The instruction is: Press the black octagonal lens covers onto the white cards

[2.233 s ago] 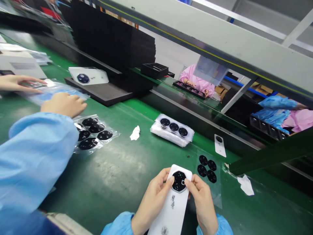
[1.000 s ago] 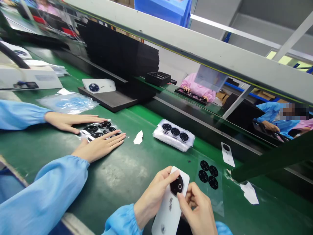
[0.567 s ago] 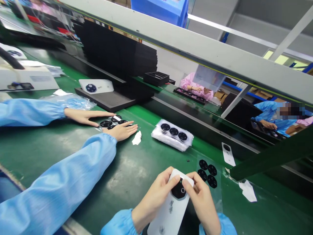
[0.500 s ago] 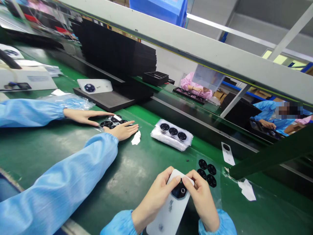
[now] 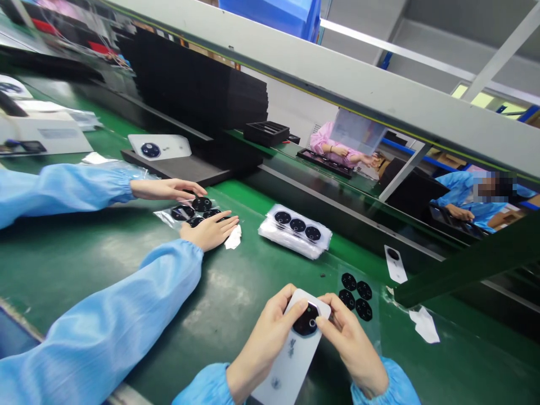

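Low in the head view, a white phone back cover (image 5: 282,368) is tilted between my two hands, its camera end pointing away from me. On its round camera area lies a glossy black disc (image 5: 305,320). My left hand (image 5: 265,332) grips the cover's left edge, thumb on the disc. My right hand (image 5: 351,344) pinches the upper right edge, its thumb tip beside the disc. Just beyond my right hand, a clear sheet with several black round stickers (image 5: 355,297) lies on the green bench.
A co-worker's sleeved arms reach in from the left; one hand (image 5: 210,230) rests by black stickers (image 5: 183,212). A stack of sticker sheets (image 5: 295,239), white paper scraps (image 5: 424,325) and another white cover (image 5: 395,264) lie around. A green post (image 5: 472,259) slants at right.
My right thumb has slid from the disc's top to the cover's right edge, lower down. The co-worker's far hand has lifted and shifted right over the stickers.
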A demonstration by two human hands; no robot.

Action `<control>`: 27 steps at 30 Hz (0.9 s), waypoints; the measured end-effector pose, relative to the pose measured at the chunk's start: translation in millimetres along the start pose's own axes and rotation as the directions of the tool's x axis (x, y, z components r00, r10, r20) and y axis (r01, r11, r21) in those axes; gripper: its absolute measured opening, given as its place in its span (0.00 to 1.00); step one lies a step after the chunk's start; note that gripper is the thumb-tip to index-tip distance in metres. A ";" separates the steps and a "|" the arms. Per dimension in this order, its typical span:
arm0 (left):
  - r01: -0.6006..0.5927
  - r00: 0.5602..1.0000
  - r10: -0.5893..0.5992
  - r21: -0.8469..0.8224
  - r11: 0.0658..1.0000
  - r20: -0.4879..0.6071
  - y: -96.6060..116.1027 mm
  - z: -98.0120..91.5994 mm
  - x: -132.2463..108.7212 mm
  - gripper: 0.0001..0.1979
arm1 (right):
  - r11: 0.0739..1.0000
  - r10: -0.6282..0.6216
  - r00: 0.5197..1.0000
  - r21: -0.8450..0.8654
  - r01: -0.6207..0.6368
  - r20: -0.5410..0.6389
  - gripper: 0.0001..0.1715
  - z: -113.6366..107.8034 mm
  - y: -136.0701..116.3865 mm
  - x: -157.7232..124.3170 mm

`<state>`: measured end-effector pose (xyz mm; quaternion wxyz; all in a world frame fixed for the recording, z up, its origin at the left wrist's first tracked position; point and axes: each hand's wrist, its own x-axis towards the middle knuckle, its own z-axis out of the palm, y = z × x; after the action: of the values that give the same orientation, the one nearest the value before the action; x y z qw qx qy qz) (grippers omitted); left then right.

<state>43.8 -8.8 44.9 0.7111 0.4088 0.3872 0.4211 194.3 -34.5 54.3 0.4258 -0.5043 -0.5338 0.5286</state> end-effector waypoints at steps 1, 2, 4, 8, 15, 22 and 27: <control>-0.003 1.000 0.003 -0.004 1.000 -0.008 -0.1 0.5 -0.4 0.17 | 1.000 0.001 1.000 0.001 -0.001 -0.014 0.14 0.4 0.8 0.2; -0.008 1.000 0.008 -0.006 1.000 -0.017 -0.2 1.2 -0.7 0.17 | 1.000 0.004 1.000 -0.003 -0.004 -0.026 0.13 0.9 1.7 0.6; -0.022 0.999 0.021 -0.003 1.000 -0.037 -0.7 2.6 -1.2 0.16 | 1.000 0.001 0.998 -0.012 -0.002 -0.061 0.14 2.2 3.7 1.5; -0.027 0.998 0.028 0.028 0.999 -0.048 -0.2 2.2 -0.4 0.17 | 1.000 -0.005 0.991 -0.007 0.004 -0.136 0.16 3.8 7.0 3.1; 0.029 0.976 -0.038 0.042 0.999 0.216 8.9 -13.0 0.9 0.14 | 0.996 0.076 0.973 0.068 -0.063 -0.218 0.20 0.8 5.3 9.5; 0.094 0.978 -0.086 -0.038 0.995 0.188 2.9 -14.3 1.5 0.17 | 0.982 0.129 0.949 0.174 -0.080 -0.289 0.22 9.5 13.2 5.2; 0.071 0.984 -0.062 -0.050 0.996 0.165 0.7 -13.5 2.9 0.15 | 0.947 0.159 0.966 0.309 -0.090 -0.206 0.23 20.7 18.2 -4.5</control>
<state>32.5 -2.6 40.0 0.7651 0.4088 0.3293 0.3729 176.0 -43.0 35.0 0.5206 -0.5248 -0.3627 0.5674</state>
